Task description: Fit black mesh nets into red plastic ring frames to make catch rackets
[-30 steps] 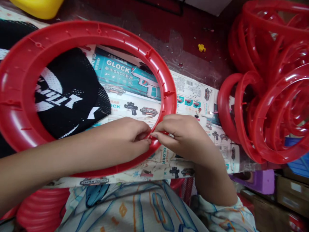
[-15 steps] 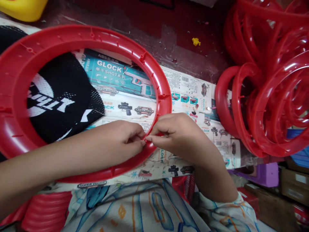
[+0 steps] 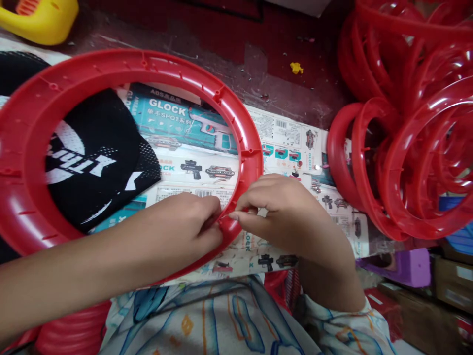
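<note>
A large red plastic ring, its ribbed hollow side up, lies on printed cardboard in front of me. Over its near right rim my left hand is closed, thumb against curled fingers. Close beside it, my right hand pinches thumb to forefinger at the same stretch of rim. Something thin and tiny shows between the fingertips of both hands, too small to name. A black cloth with white print lies within the ring and under its left side.
Several red rings and curved pieces are heaped at the right. A yellow plastic item stands at the far left, and a small yellow piece lies farther back. Below the right table edge are a purple item and cardboard boxes.
The fingertips of my two hands have drawn slightly apart at the rim. The view has shifted a little, and the ring stays in the same place on the cardboard.
</note>
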A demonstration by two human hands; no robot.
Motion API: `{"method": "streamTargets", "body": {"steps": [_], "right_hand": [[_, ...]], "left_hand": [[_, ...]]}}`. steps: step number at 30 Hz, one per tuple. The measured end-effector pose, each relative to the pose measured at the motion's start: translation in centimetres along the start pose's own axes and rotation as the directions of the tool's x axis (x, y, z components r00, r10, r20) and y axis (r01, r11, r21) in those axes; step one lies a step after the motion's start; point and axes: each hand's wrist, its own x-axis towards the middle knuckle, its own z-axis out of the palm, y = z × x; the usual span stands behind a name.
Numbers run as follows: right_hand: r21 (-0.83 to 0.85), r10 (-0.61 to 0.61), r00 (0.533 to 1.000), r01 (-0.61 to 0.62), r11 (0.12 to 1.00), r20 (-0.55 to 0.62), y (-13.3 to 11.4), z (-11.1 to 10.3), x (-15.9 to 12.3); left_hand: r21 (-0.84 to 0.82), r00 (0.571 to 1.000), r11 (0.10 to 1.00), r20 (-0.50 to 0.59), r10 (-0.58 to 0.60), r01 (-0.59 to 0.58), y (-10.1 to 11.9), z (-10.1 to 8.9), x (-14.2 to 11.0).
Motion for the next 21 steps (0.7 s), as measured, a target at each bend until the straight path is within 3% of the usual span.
{"method": "streamTargets", "body": {"steps": [7,13,17,21], "right_hand": [[-0.145,-0.146,0.986,0.134,0.98,-0.079,0.6,-0.9,-0.3],[-0.035,-0.164,0.974,0.16,0.986,-0.159,1.3,-0.9,-0.2],[0.05,-0.188,0.974,0.196,0.979,-0.127,1.7,-0.9,0.2],[0.043,-0.113,0.991,0.116,0.992,-0.076,1.8,-0.8,0.3]], "left_hand": [[0.049,0.998,0.998,-0.023,0.05,-0.049,-0.2,0.1,-0.1],[0.035,0.997,0.996,-0.003,0.08,-0.079,0.1,-0.1,-0.4],[0.041,0.996,0.995,0.022,0.085,-0.086,0.3,-0.3,-0.5],[0.007,0.996,0.998,0.059,0.067,-0.067,0.3,-0.5,-0.3]]}}
